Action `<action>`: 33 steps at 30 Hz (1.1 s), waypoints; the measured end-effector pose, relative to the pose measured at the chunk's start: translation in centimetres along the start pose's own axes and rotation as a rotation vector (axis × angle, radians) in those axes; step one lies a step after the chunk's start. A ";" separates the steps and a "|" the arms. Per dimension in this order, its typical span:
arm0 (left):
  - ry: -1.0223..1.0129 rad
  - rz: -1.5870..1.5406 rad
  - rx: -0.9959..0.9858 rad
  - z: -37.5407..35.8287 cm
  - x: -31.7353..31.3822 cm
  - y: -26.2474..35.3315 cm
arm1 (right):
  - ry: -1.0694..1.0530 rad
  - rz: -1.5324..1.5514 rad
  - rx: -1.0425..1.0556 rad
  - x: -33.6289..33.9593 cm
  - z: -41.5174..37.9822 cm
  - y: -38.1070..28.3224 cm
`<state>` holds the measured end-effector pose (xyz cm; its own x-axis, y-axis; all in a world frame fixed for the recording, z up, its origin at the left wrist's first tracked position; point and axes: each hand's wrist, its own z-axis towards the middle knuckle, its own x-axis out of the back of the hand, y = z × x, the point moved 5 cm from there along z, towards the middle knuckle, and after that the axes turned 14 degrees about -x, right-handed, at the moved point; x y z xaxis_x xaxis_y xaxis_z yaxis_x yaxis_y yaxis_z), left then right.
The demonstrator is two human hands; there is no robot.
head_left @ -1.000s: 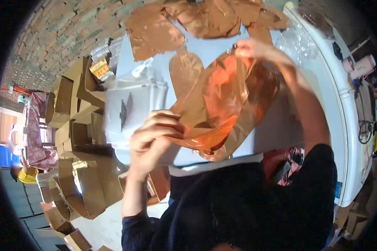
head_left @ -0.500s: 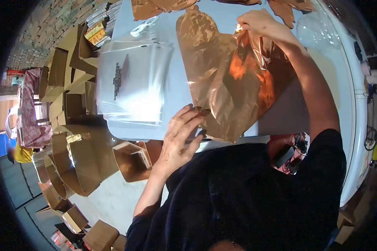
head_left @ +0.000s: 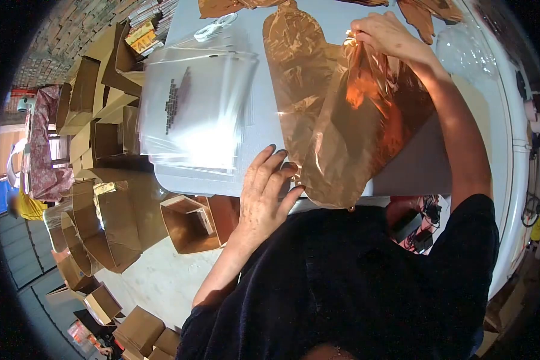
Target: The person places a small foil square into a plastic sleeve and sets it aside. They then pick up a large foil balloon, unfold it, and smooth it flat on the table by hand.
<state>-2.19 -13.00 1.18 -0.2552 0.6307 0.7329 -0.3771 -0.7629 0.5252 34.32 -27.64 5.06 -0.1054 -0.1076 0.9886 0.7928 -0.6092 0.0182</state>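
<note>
Foil (head_left: 342, 141) is clamped by fingers of right hand (head_left: 387, 36). Left hand (head_left: 264, 195), fingers apart, is beside it. One box (head_left: 176, 229) holds pale thing (head_left: 206, 220).

Hard, bright light burns a white glare into the clear plastic bags (head_left: 192, 111) and kindles orange reflections in the folds of the copper foil balloon (head_left: 333, 129). Beside it, a grey shadow darkens the counter (head_left: 417, 159). Fisheye distortion bends the outer surroundings, and the corners fall to black.
</note>
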 end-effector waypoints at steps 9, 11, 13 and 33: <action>0.034 0.000 -0.004 0.1 0.0 0.0 | 0.065 -0.056 0.015 0.1 1.6 0.3; 0.035 -0.004 0.003 0.1 0.0 0.0 | 0.013 -0.082 -0.055 -0.2 1.4 0.3; 0.036 -0.007 0.012 0.2 0.1 0.1 | 0.079 -0.080 -0.037 -0.6 1.1 0.5; 0.054 0.042 -0.011 0.2 -0.1 0.1 | 0.040 -0.098 -0.126 -1.8 1.6 -0.4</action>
<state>-2.05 -13.19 1.22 -0.3189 0.6053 0.7293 -0.3751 -0.7873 0.4894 35.13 -25.94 3.53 -0.2041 -0.0726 0.9762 0.6963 -0.7117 0.0926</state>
